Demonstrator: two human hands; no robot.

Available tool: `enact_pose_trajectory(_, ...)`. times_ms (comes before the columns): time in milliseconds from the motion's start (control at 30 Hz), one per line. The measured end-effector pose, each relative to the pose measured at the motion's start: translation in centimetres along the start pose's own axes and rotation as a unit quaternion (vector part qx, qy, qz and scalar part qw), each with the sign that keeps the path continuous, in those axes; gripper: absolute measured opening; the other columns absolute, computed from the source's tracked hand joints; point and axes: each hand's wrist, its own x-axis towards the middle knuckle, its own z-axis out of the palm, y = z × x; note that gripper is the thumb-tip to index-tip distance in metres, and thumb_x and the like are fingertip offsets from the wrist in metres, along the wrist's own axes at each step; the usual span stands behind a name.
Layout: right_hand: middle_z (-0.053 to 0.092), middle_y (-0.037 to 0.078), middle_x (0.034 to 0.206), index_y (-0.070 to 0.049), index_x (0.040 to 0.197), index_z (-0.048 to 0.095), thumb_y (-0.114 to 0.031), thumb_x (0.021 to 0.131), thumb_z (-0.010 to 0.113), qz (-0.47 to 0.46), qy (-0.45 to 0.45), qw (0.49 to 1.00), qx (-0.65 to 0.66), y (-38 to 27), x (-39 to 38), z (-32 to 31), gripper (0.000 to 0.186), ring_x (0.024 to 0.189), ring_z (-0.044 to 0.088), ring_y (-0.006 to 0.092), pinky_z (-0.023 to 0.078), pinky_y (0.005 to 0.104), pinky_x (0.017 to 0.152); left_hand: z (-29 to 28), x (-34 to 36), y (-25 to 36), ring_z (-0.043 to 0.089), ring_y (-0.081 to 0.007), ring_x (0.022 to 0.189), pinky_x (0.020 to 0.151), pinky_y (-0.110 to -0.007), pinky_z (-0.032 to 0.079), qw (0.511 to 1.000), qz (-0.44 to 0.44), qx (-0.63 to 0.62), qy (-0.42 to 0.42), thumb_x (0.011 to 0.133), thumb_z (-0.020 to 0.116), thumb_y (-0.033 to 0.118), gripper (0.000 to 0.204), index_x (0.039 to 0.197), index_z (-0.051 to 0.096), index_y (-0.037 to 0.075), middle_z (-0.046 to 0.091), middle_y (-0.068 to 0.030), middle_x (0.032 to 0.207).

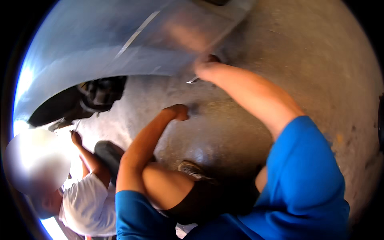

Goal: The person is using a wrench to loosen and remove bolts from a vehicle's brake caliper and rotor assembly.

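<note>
A grey-blue car body panel (100, 48) with a pale streak across it spans the upper left. My right hand (206, 67) is closed by the panel's lower edge. From it sticks out the shiny end of a thin metal tool (193, 80), whose exact kind is too blurred to tell. Lower and to the left, my left hand (178, 111) hangs above the floor with its fingers curled in. Whatever it may hold is hidden.
Left of me a co-worker in a white shirt (90, 204) crouches, a hand (76, 138) near the dark wheel well (100, 96). My shoe (192, 169) rests on the stained concrete floor (320, 60).
</note>
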Motion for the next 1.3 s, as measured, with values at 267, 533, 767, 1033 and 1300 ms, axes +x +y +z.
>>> enact_pose_trajectory(267,0.059,0.007,0.129,-0.012,0.123,0.062,-0.018,0.091,0.050,0.093,-0.035,0.912,-0.398,4.5,0.2,-8.4,0.035,0.117,0.057,0.0231,0.049,0.0421,0.088,-0.8,-1.4,-1.3,0.059,-0.0391,0.103,0.087,-0.043,0.048,0.992,-0.008,-0.097,0.078,0.083,0.061,0.032,0.036,0.097,0.066,0.000,0.065,-0.0225,0.104)
enact_pose_trajectory(533,0.069,0.016,0.088,-0.005,0.089,0.071,-0.018,0.078,0.057,0.211,-0.043,0.916,-0.338,23.6,-14.2,-12.1,0.023,0.085,0.067,0.0321,0.051,0.0455,0.070,-1.4,1.3,-0.1,0.060,-0.0385,0.102,0.087,-0.043,0.048,0.990,0.057,-0.079,0.105,0.082,0.060,0.030,0.034,0.099,0.065,0.001,0.064,-0.0228,0.105)
enact_pose_trajectory(767,0.064,0.029,0.095,0.000,0.112,0.050,-0.006,0.079,0.049,0.350,0.040,0.907,-0.230,32.9,-33.9,-5.5,0.034,0.091,0.062,0.0456,0.049,0.0525,0.079,-3.2,0.5,-1.4,0.067,-0.0264,0.082,0.075,-0.037,0.052,0.943,0.046,-0.324,0.059,0.084,0.055,0.028,0.035,0.103,0.062,0.000,0.065,-0.0150,0.095)
enact_pose_trajectory(1033,0.064,0.030,0.087,-0.001,0.109,0.043,-0.008,0.086,0.047,0.381,0.042,0.888,-0.254,35.4,-40.6,0.3,0.025,0.086,0.062,0.0474,0.049,0.0542,0.074,0.9,2.7,-5.6,0.068,-0.0225,0.068,0.058,-0.037,0.055,0.889,0.018,-0.458,0.025,0.087,0.054,0.028,0.030,0.091,0.060,-0.001,0.059,-0.0115,0.079)
enact_pose_trajectory(1300,0.064,0.025,0.073,-0.001,0.096,0.057,-0.029,0.076,0.063,0.341,0.074,0.880,-0.323,36.9,-40.8,0.5,0.035,0.071,0.063,0.0454,0.050,0.0506,0.064,-1.2,3.1,-7.9,0.066,-0.0218,0.061,0.056,-0.037,0.053,0.882,-0.102,-0.455,0.068,0.081,0.057,0.025,0.034,0.099,0.060,-0.003,0.063,-0.0128,0.088)
